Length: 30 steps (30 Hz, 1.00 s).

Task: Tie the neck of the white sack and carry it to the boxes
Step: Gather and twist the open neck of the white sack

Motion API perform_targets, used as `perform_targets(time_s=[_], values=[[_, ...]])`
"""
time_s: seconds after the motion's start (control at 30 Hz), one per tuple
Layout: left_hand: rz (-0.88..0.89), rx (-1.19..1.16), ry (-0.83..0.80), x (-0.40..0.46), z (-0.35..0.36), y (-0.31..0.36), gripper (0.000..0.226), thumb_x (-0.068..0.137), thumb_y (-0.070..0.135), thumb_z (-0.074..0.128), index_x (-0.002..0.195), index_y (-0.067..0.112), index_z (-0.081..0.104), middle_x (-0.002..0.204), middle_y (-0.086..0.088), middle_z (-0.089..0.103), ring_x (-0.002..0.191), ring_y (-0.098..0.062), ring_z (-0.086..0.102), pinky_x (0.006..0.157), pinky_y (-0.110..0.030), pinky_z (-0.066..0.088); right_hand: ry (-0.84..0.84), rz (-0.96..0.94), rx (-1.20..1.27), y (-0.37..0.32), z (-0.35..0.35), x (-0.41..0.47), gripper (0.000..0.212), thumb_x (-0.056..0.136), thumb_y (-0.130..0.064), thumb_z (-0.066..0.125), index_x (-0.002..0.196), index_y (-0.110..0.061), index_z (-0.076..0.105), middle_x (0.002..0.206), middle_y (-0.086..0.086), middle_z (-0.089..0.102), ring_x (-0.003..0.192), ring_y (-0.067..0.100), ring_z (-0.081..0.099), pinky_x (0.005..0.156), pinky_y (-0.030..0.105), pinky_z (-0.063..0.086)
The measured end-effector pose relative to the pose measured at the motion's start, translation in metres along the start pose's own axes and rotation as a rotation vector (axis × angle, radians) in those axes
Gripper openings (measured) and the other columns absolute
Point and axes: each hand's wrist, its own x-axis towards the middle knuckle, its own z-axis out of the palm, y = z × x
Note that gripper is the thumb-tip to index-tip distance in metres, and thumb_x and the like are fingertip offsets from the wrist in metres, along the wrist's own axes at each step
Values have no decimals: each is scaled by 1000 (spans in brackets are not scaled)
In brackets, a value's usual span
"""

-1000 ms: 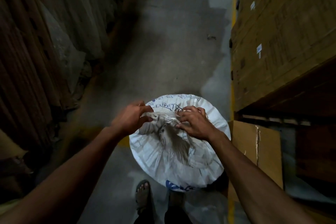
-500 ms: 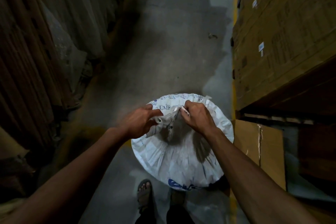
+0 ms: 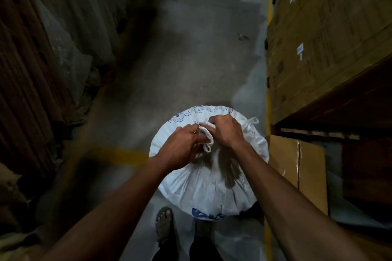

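Since a moment ago both hands have closed together over the gathered neck [image 3: 206,141]. My left hand [image 3: 182,146] pinches the twisted cloth from the left, my right hand [image 3: 228,131] grips it from the right, knuckles nearly touching. Below them the white sack [image 3: 203,186] stands on the concrete floor [image 3: 191,59], just beyond my sandalled foot [image 3: 164,225], with cardboard boxes [image 3: 326,27] stacked at right.

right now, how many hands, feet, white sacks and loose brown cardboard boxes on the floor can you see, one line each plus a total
hands: 2, left hand and right hand, both gripping the neck of the sack
feet: 2, left foot and right foot
white sacks: 1, white sack
cardboard boxes on the floor: 1, cardboard box
total: 6
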Motion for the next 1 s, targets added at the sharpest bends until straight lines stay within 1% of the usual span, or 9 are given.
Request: perform_targets(time_s=[0.07, 0.2, 0.33, 0.47, 0.53, 0.63, 0.73, 0.87, 1.0], values=[[-29, -53, 43, 7, 5, 6, 31, 85, 36, 63, 112, 34, 78, 110, 3, 68, 100, -18, 64, 82, -24, 46, -44, -27, 41, 3, 0, 2, 59, 97, -62, 58, 65, -13, 54, 68, 6, 63, 71, 29, 58, 60, 33, 35], [-147, -175, 67, 13, 14, 14, 30, 88, 33, 74, 115, 31, 62, 105, 6, 69, 96, -19, 66, 79, -42, 55, -177, -130, 190, 15, -5, 3, 41, 101, -36, 63, 68, -12, 62, 66, 4, 64, 69, 22, 61, 64, 36, 39], [-340, -292, 182, 20, 21, 18, 52, 83, 33, 84, 113, 26, 42, 94, 6, 70, 84, -21, 68, 70, -39, 52, -259, -152, 360, 22, -10, -2, 37, 107, -34, 58, 78, -12, 64, 69, -2, 61, 64, 3, 50, 64, 22, 38], [-408, -174, 211, 22, 23, 7, 86, 75, 46, 89, 146, 31, 43, 130, 1, 54, 98, -18, 61, 80, -35, 52, -343, -155, 441, 31, -8, -5, 37, 108, -42, 51, 90, -13, 63, 84, 0, 66, 78, 9, 59, 83, 37, 49], [-341, -89, 141, 24, 24, -3, 72, 75, 59, 81, 137, 37, 53, 132, 6, 54, 98, -18, 64, 83, -37, 56, -401, -176, 471, 34, -10, -8, 39, 105, -50, 53, 95, -15, 65, 89, 0, 68, 83, 9, 61, 87, 40, 51], [-295, 14, 37, 29, 19, -17, 47, 73, 66, 70, 104, 31, 63, 99, 8, 64, 94, -22, 63, 77, -43, 54, -481, -240, 471, 37, -17, -14, 31, 93, -49, 75, 106, -22, 71, 97, -4, 71, 89, 7, 63, 84, 34, 50], [-238, 88, -10, 34, 13, -22, 51, 69, 75, 72, 86, 29, 56, 84, 5, 58, 85, -25, 59, 69, -42, 50, -379, -295, 382, 40, -22, -15, 26, 89, -35, 81, 113, -24, 76, 103, -8, 76, 96, 13, 66, 85, 29, 49], [-166, 128, -47, 42, 9, -23, 70, 65, 87, 64, 85, 20, 60, 83, -3, 64, 79, -29, 60, 65, -41, 48, -252, -392, 258, 36, -22, -13, 23, 92, -22, 75, 115, -21, 79, 109, -2, 78, 92, 7, 62, 77, 12, 38], [-84, 322, -55, 42, 2, -9, 59, 78, 75, 70, 106, 23, 66, 101, -3, 66, 94, -27, 62, 71, -38, 44, -168, -422, 218, 32, -19, -17, 17, 90, -13, 71, 105, -14, 78, 102, 5, 78, 93, 22, 69, 81, 32, 47]])
